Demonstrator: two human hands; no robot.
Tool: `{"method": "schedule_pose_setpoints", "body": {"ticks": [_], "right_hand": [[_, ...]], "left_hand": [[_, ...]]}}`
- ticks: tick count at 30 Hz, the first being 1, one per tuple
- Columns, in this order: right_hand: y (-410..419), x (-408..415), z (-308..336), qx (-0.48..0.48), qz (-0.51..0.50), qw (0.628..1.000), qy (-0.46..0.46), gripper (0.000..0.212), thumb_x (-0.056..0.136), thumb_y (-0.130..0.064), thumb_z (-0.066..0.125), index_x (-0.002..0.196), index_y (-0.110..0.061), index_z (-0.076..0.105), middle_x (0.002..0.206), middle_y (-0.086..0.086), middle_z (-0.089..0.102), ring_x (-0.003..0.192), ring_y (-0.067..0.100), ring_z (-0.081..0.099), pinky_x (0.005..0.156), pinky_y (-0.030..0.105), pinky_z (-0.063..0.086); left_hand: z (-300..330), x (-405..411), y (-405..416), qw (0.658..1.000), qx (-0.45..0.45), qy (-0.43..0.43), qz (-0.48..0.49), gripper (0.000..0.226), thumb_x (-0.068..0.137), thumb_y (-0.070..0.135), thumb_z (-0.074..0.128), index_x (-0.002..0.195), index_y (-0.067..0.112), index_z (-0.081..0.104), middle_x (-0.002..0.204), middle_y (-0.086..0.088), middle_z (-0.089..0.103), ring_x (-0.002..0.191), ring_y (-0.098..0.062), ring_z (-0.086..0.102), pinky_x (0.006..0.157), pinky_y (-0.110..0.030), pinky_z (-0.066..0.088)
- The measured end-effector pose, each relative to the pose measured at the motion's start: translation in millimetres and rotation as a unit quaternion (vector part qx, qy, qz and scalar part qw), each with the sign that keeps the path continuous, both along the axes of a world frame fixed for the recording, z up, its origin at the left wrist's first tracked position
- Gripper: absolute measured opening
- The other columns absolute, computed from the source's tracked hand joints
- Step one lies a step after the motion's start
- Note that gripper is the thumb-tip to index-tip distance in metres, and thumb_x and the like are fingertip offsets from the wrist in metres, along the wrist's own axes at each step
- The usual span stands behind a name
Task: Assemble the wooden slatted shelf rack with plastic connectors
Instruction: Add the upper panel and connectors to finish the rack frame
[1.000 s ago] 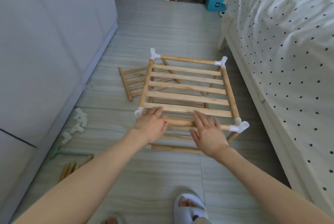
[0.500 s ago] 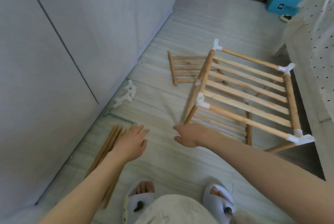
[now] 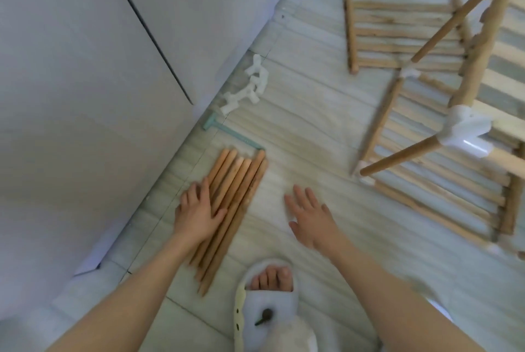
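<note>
Left hand flat, fingers spread, resting on the dowels lying bundled by the cabinet. Right hand open, fingers straight, just above bare floor, holding nothing. Connectors beyond the dowels. Rack stands right, loose panel behind it.
</note>
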State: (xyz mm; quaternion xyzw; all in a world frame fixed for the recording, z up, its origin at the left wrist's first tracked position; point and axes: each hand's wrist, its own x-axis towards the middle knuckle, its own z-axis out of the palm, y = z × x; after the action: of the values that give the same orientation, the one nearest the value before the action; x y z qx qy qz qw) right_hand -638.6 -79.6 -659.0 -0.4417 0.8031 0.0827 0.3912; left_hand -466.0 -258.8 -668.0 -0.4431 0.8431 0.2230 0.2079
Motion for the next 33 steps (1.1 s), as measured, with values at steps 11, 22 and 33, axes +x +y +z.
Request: {"method": "schedule_pose_setpoints", "body": {"ticks": [11,22,33], "right_hand": [[-0.5,-7.6,-1.2,0.004,-0.026,0.998,-0.057,0.059,0.100,-0.033,0.034,0.151,-0.025,0.006,0.156,-0.002,-0.021,0.144,0.023,-0.016,0.116,0.049,0.006],[-26.0,-46.8,73.5,-0.040,-0.307,0.924,-0.227,0.037,0.099,-0.031,0.037,0.126,-0.012,0.054,0.127,0.010,0.055,0.106,0.023,0.056,0.087,0.029,0.045],[-4.0,-95.2,281.8,-0.423,-0.333,0.819,-0.197,0.030,0.092,-0.018,0.059,0.097,0.011,0.060,0.075,0.006,0.056,0.057,0.003,0.057,0.057,0.020,0.045]], "left_hand": [[0.6,-36.2,-3.2,0.998,-0.033,-0.031,0.033,0.087,0.082,0.032,0.067,0.145,0.008,0.010,0.137,-0.019,0.034,0.125,-0.035,0.036,0.095,-0.045,0.041],[63.1,-76.5,1.4,0.980,0.058,0.165,0.098,0.072,0.074,0.027,0.071,0.133,0.013,0.033,0.113,-0.008,0.058,0.099,-0.030,0.059,0.079,-0.038,0.048],[227.3,-168.2,55.8,0.880,0.113,0.459,-0.055,0.057,0.069,0.021,0.075,0.114,0.028,0.041,0.086,0.018,0.057,0.079,0.007,0.057,0.060,-0.007,0.041]]}}
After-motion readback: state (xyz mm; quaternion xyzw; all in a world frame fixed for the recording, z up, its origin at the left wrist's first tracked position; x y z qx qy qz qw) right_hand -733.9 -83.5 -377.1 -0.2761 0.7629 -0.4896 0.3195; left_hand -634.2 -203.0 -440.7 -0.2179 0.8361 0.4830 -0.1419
